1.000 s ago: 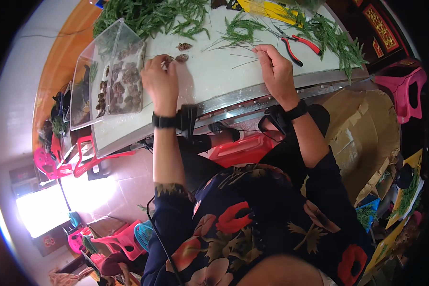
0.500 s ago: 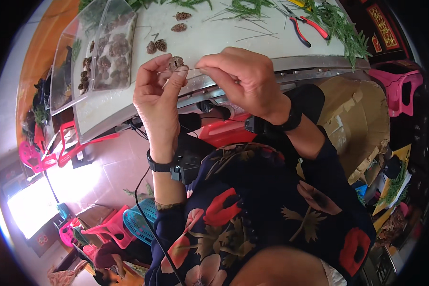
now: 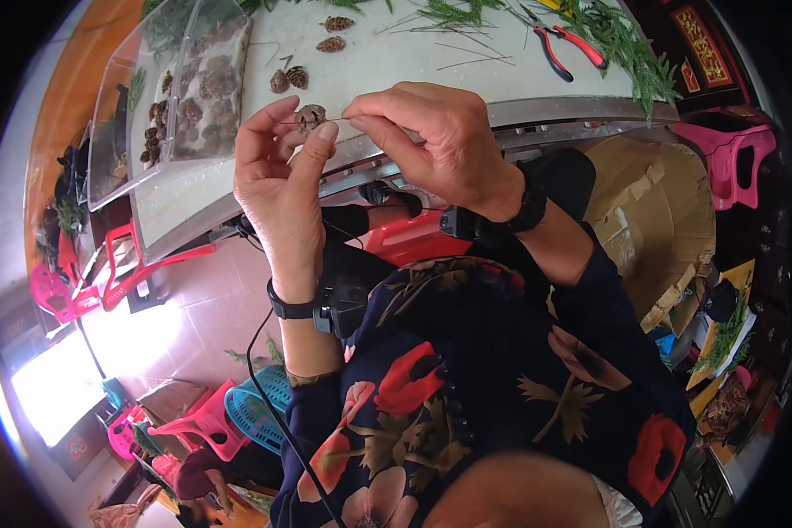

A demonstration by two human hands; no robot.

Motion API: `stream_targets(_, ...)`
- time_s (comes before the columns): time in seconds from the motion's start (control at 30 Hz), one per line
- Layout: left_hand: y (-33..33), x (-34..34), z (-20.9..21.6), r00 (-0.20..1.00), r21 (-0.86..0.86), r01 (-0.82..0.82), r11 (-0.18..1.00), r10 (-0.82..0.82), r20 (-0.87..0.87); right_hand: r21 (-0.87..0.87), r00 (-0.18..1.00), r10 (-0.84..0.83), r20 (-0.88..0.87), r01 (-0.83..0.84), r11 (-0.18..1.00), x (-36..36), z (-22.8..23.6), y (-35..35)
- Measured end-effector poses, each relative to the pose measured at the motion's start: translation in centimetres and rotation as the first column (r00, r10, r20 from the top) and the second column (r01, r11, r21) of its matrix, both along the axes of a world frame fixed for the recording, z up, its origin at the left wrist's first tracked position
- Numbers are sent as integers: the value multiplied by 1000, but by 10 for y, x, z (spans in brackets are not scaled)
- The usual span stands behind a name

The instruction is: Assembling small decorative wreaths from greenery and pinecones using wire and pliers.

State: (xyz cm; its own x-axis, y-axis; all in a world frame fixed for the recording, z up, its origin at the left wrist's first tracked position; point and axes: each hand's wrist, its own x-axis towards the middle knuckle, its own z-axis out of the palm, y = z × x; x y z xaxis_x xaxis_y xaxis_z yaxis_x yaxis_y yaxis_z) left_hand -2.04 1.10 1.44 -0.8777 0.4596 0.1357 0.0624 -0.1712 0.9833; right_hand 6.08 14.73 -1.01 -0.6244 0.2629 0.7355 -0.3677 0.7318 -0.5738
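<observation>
Coming together since earlier, the left hand [image 3: 277, 189] is gripping a pine cone [image 3: 310, 115] in its fingers [image 3: 317, 146], the right hand [image 3: 444, 141] pinching a wire [image 3: 336, 120] (keeping it taut is probably helping)

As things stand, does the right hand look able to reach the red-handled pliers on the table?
Probably yes: the pliers lie nearby with their handles uncovered, though the right hand seems occupied, pinching a thin wire.

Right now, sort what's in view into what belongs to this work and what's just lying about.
Seems to belong:
pine cone in the left hand
thin wire at the right hand
loose cones
loose wires
red-handled pliers
green sprigs

Probably just lying about:
cardboard
pink stool
teal basket
</observation>
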Motion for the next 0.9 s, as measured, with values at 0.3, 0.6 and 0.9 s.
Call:
stream_targets(0.3, -4, -1, 0, 1000, -37, 0, 999, 0, -5, -23, 999, -32, 3, 32, 999, 1, -2, -4)
stream_targets(0.6, -7, 0, 3, 986, 16, 68, 998, -70, 151, 17, 999, -48, -6, 48, 999, 2, -2, -1)
stream_targets(0.9, -8, -1, 4, 992, -28, 87, 996, -84, 98, 45, 998, -66, -11, 67, 997, 4, 1, -1)
